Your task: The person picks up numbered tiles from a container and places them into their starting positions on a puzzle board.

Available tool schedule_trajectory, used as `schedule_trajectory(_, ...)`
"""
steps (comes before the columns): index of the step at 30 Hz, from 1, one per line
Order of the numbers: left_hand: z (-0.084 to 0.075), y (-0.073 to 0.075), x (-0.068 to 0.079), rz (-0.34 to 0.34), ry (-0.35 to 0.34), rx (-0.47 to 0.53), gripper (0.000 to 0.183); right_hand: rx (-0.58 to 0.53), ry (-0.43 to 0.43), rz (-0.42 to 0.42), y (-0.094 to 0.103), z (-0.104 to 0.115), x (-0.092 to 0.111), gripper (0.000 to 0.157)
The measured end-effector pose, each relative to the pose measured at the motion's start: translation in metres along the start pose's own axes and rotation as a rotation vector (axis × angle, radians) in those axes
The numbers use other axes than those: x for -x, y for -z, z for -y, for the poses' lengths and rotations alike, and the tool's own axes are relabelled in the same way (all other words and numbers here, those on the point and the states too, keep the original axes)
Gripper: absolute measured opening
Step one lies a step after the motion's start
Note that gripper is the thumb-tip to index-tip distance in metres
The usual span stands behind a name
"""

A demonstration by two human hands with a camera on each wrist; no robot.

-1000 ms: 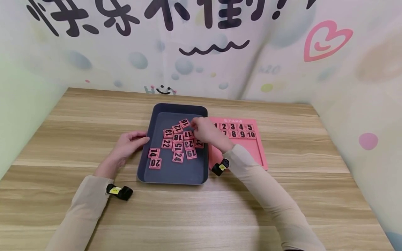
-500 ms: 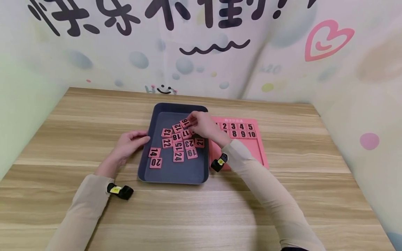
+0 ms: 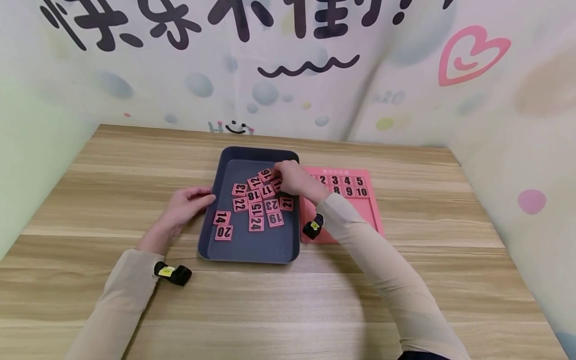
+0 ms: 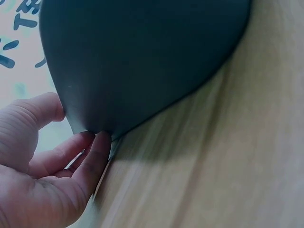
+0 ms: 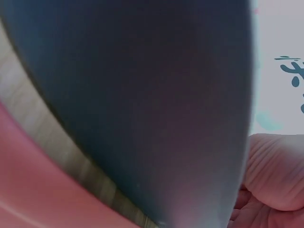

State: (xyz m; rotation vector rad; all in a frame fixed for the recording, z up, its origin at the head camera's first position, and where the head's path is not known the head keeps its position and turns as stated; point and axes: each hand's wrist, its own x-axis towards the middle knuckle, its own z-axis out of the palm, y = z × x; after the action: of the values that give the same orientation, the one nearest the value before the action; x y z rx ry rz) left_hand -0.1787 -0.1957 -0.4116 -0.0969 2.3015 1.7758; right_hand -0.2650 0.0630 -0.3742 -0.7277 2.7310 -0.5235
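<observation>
Wood-grain counter supports the tray, pink board alongside. My left hand holds its wall; my right hand is among the tiles inside, fingers' pinch not determinable. Tile 11, hidden a second ago, now shows: presumably selectable

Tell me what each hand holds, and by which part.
Left hand: the tray, by its left side. Right hand: its grip is hidden near the tiles, so any hold cannot be told.

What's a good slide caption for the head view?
Left hand touches the dark tray, right hand at its pink number tiles, pink board alongside.
</observation>
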Motion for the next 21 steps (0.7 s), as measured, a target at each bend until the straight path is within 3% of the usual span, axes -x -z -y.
schedule_trajectory(7,0.001,0.000,-0.001,-0.001,-0.003,0.017,0.046,0.004,-0.003,0.010,-0.002,0.001,0.000,0.027)
schedule_trajectory(17,0.002,0.000,-0.001,-0.005,-0.003,0.012,0.045,0.014,0.094,-0.006,0.003,-0.002,0.006,0.027)
schedule_trajectory(21,0.001,0.000,-0.001,-0.006,0.003,0.013,0.047,-0.053,0.121,-0.031,0.013,-0.003,0.016,0.028)
